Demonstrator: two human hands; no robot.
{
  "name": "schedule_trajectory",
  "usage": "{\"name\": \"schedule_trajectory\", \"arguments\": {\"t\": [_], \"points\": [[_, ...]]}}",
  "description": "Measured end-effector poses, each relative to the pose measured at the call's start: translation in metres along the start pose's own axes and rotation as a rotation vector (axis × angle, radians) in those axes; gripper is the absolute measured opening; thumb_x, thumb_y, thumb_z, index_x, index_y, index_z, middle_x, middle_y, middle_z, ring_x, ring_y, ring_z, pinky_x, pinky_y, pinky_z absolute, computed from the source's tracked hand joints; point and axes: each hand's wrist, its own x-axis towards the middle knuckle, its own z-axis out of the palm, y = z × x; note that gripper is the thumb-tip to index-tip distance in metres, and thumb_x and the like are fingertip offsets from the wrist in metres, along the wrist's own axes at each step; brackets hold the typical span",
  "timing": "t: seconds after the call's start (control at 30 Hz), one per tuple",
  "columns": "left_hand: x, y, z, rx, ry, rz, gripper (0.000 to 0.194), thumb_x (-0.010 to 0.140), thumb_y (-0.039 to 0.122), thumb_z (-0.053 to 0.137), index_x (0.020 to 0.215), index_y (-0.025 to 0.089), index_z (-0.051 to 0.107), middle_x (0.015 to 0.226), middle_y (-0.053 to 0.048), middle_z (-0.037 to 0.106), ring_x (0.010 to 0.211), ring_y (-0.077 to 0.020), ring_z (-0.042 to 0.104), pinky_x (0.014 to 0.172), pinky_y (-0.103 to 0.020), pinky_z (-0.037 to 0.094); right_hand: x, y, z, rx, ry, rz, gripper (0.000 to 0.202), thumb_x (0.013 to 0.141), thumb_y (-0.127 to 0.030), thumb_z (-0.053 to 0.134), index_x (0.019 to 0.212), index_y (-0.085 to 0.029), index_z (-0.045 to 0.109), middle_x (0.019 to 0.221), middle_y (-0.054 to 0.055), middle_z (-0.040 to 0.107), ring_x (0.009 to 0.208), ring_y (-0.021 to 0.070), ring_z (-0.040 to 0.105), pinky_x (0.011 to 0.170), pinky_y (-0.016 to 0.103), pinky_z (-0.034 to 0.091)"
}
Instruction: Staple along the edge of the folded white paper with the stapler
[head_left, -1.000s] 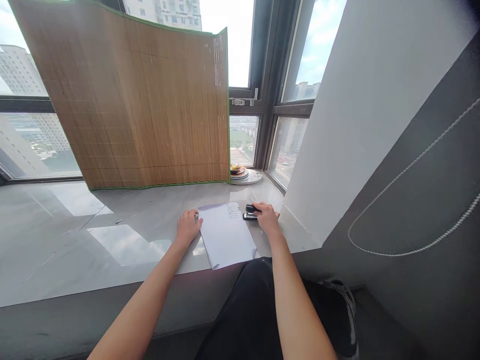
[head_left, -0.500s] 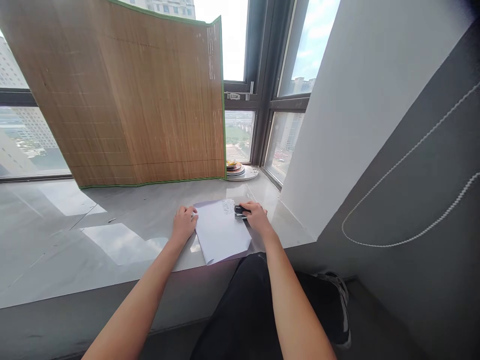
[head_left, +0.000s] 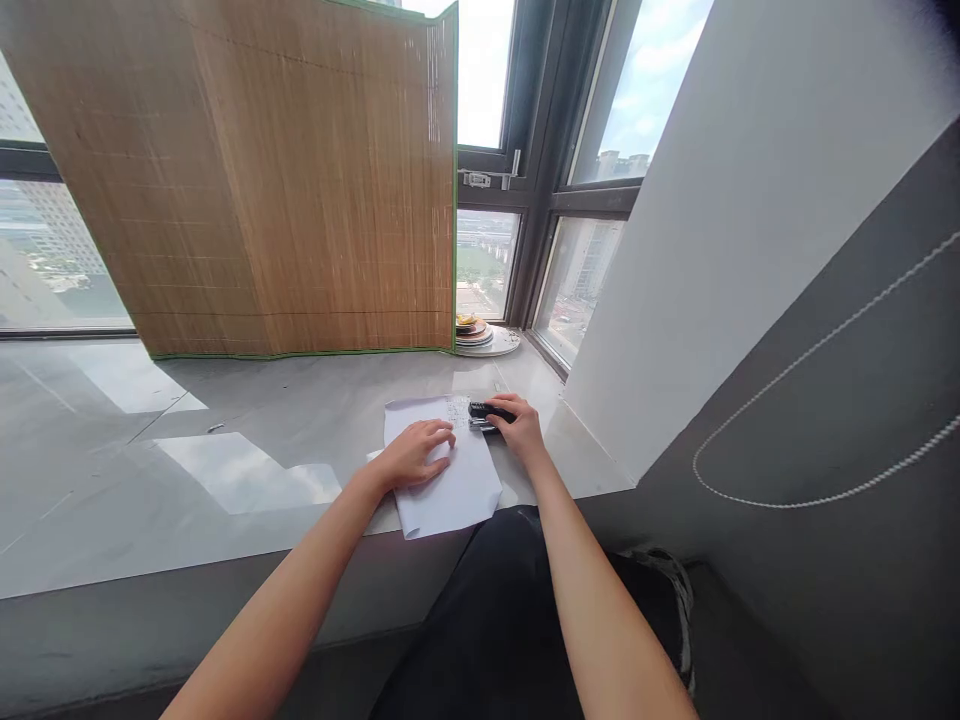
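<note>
White sheets of paper (head_left: pixel 450 500) lie on the windowsill, with dark writing near their top right. Over the paper's left half is my left hand (head_left: pixel 418 452), fingers apart and bent a little, holding nothing. A black and silver stapler (head_left: pixel 484 412) sits at the paper's upper right edge. My right hand (head_left: pixel 521 425) grips its rear end, fingers wrapped around it. Whether the stapler's jaws are around the paper or merely beside it, I cannot tell.
A bamboo mat (head_left: pixel 315 200) with green edging leans on the window. Stacked plates (head_left: pixel 487 342) stand in the sill's corner. A small dark object (head_left: pixel 217 427) lies on the sill (head_left: pixel 247 400) to the left. A beaded cord (head_left: pixel 795 505) hangs at the right.
My left hand has moved right, from the paper's left edge onto its surface. My right hand keeps hold of the stapler at the paper's right edge. The view has shifted slightly.
</note>
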Motion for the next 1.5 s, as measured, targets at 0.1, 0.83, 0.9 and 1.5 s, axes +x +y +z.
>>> {"name": "schedule_trajectory", "arguments": {"t": [0.1,0.83,0.9,1.5], "points": [[-0.005,0.007,-0.004,0.061,-0.038,-0.037,0.049,0.092,0.027,0.056,0.141,0.031,0.06,0.152,-0.009,0.055,0.142,-0.0323,0.051,0.122,-0.055,0.034,-0.001,0.006,0.004,0.034,0.009,-0.028,0.024,0.088,-0.026,0.069,0.107,-0.027,0.084,0.11,0.007,0.074,0.108,0.0279,0.067,0.103,0.049,0.051],[0.005,0.01,0.009,0.178,-0.173,-0.07,0.065,0.101,0.029,0.046,0.163,0.042,0.035,0.174,-0.008,0.025,0.158,-0.0327,0.029,0.124,-0.067,0.023,-0.004,-0.021,0.01,-0.451,-0.224,-0.139,0.051,0.096,-0.008,0.056,0.129,-0.042,0.074,0.116,0.003,0.071,0.11,0.0249,0.06,0.102,0.045,0.042],[0.006,0.011,0.01,0.18,-0.163,-0.082,0.065,0.1,0.029,0.047,0.163,0.042,0.036,0.174,-0.008,0.026,0.158,-0.0325,0.03,0.124,-0.066,0.023,-0.005,-0.022,0.011,-0.477,-0.226,-0.127,0.052,0.096,-0.008,0.055,0.13,-0.043,0.073,0.116,0.003,0.071,0.11,0.0256,0.059,0.102,0.045,0.041],[0.007,0.017,0.013,0.176,-0.086,-0.101,0.06,0.099,0.034,0.046,0.159,0.04,0.045,0.169,-0.009,0.037,0.152,-0.0355,0.037,0.118,-0.063,0.029,-0.006,-0.016,0.016,-0.549,-0.242,-0.137,0.046,0.098,-0.014,0.053,0.129,-0.04,0.074,0.119,0.004,0.069,0.111,0.0269,0.055,0.105,0.048,0.037]]}}
